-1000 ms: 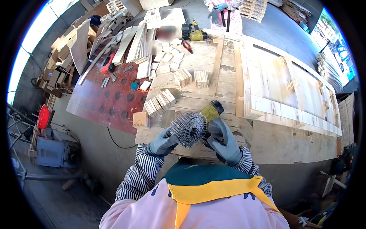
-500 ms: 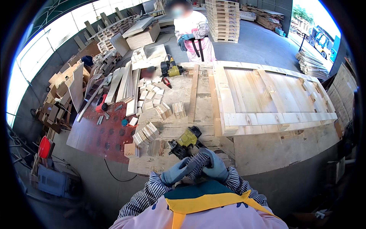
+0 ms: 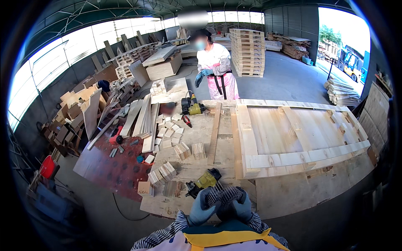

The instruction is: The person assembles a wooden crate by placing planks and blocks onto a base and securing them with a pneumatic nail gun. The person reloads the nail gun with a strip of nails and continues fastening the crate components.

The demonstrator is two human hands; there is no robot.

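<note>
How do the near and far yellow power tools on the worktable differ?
The near tool lies just beyond the left hand; the far tool sits near the far edge of the worktable. In view, the near tool's yellow body slants up rightward; the far tool's looks closer to level. Both have yellow and black parts.

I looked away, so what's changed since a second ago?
The nail coil, held by the left hand and right hand, has moved rightward relative to the nail gun, now covering less of it. The view tilted up. The wood blocks and pallet frame stayed put.
</note>
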